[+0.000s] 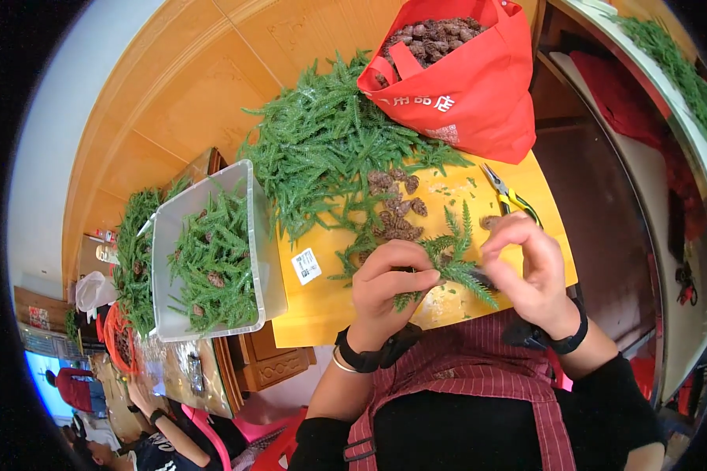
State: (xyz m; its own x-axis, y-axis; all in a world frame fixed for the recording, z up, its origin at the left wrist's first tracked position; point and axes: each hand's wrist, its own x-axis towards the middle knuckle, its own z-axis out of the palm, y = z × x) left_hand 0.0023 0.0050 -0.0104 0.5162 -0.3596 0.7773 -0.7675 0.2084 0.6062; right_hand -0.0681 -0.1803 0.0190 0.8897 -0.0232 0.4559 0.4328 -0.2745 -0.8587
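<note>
My left hand (389, 286) pinches the stem end of an artificial pine sprig (462, 250) over the yellow tabletop (314, 318). The sprig's green needles fan out to the right, between my two hands. To its right, my right hand (532, 271) is closed with thumb and forefinger curled together; whatever may be between them is too small to make out. Just beyond that hand lie pliers (504, 192) with yellow and black handles. A brown pine cone (491, 222) peeks out by its fingers. Several more pine cones (397, 206) lie past my left hand.
A big heap of green sprigs (322, 133) covers the far left tabletop. A red bag (463, 102) of pine cones stands at the back. On the left, a clear plastic bin (263, 290) holds sprigs with cones. A white label (306, 267) lies nearby. Another person's arm (177, 439) shows lower left.
</note>
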